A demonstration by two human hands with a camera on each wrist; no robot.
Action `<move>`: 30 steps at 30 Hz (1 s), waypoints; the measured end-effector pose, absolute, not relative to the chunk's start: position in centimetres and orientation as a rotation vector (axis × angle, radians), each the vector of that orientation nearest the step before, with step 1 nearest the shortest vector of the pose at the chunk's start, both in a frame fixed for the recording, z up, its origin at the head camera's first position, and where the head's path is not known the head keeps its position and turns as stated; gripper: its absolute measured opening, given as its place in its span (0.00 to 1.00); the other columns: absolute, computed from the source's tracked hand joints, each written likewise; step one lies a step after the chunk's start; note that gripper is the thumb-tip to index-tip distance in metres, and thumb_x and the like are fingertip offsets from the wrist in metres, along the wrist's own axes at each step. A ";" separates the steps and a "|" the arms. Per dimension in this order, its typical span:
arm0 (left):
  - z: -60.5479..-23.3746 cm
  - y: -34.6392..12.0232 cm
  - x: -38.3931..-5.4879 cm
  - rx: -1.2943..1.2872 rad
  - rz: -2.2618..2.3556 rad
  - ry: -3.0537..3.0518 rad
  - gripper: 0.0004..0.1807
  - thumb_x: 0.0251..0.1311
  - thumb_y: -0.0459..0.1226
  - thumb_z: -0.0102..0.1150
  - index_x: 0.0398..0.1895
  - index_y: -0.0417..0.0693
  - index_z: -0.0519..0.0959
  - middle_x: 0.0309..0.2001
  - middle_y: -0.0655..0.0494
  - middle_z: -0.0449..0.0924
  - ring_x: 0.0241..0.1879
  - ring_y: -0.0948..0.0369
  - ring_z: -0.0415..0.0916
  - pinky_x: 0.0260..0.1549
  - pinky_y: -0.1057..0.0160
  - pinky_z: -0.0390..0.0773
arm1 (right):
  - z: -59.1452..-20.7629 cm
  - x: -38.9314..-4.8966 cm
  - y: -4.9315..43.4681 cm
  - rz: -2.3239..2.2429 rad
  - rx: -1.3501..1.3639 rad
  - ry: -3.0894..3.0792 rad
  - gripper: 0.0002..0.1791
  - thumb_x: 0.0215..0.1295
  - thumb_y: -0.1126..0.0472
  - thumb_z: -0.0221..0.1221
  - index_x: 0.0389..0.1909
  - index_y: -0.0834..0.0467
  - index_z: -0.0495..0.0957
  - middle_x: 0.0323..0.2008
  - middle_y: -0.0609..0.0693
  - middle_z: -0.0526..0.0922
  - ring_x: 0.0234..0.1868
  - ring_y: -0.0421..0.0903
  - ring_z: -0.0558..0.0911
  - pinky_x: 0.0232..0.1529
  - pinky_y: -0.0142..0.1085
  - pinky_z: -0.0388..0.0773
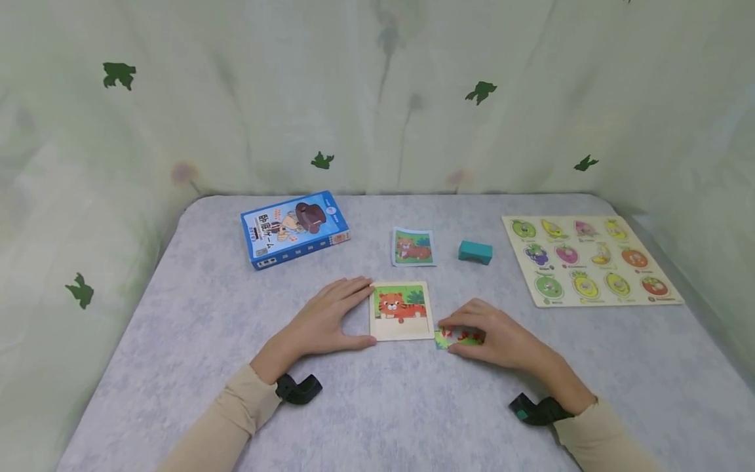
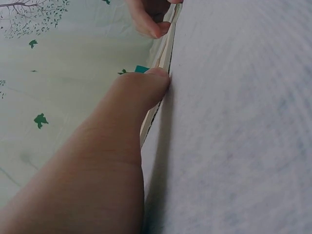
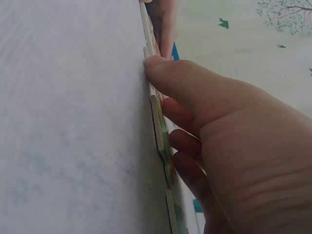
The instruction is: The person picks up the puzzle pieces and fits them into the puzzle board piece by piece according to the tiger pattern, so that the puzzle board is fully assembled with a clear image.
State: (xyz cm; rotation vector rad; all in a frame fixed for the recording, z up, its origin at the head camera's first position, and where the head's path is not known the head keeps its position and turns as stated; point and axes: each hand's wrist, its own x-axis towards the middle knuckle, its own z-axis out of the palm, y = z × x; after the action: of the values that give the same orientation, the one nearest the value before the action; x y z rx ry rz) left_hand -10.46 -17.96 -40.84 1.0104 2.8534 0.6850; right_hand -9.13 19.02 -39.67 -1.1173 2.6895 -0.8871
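Note:
A square wooden puzzle tray [image 1: 386, 330] lies in the middle of the table. Tiger pieces fill its upper part, while bare wood shows along the bottom. My left hand [image 1: 323, 322] rests at the tray's left side, fingertips at the upper corner and thumb at the lower one, fingers nearly straight. Just right of the tray, my right hand [image 1: 500, 335] bends over several loose puzzle pieces [image 1: 442, 339], pinching one between thumb and fingers. In the right wrist view, more puzzle pieces [image 3: 161, 124] lie flat beneath the curled fingers, and the thumb partly hides the pinched one.
Behind the tray lies a tiger picture card [image 1: 414, 248], with a teal block [image 1: 475, 252] to its right. A blue game box [image 1: 293, 228] sits at the back left. On the right is a wooden fruit board [image 1: 569, 270].

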 end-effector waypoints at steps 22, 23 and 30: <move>-40.7 -18.1 -10.5 1.039 0.698 2.866 0.54 0.57 0.68 0.65 0.79 0.46 0.63 0.80 0.51 0.59 0.80 0.53 0.55 0.80 0.47 0.53 | -39.7 -9.2 18.8 -0.941 -1.246 2.695 0.21 0.60 0.52 0.75 0.55 0.46 0.86 0.47 0.34 0.85 0.46 0.33 0.78 0.43 0.30 0.82; -40.7 -18.0 -10.5 1.039 0.698 2.863 0.54 0.57 0.68 0.65 0.79 0.46 0.63 0.80 0.51 0.59 0.80 0.52 0.54 0.80 0.47 0.53 | -39.7 -9.2 18.8 -0.941 -1.248 2.695 0.21 0.60 0.52 0.75 0.55 0.46 0.86 0.47 0.34 0.85 0.46 0.33 0.78 0.44 0.30 0.82; -40.8 -18.0 -10.5 0.999 0.681 2.848 0.55 0.57 0.68 0.65 0.80 0.49 0.62 0.81 0.54 0.57 0.81 0.55 0.52 0.81 0.50 0.49 | -39.8 -9.2 18.8 -0.942 -1.242 2.707 0.21 0.60 0.52 0.75 0.55 0.45 0.86 0.48 0.34 0.85 0.47 0.33 0.79 0.45 0.30 0.83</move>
State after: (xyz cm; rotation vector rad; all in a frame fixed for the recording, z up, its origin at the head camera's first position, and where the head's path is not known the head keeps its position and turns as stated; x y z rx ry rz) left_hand -10.45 -17.98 -40.80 0.9986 2.8478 0.6809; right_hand -9.18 18.85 -39.76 -1.2420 2.7068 -0.9421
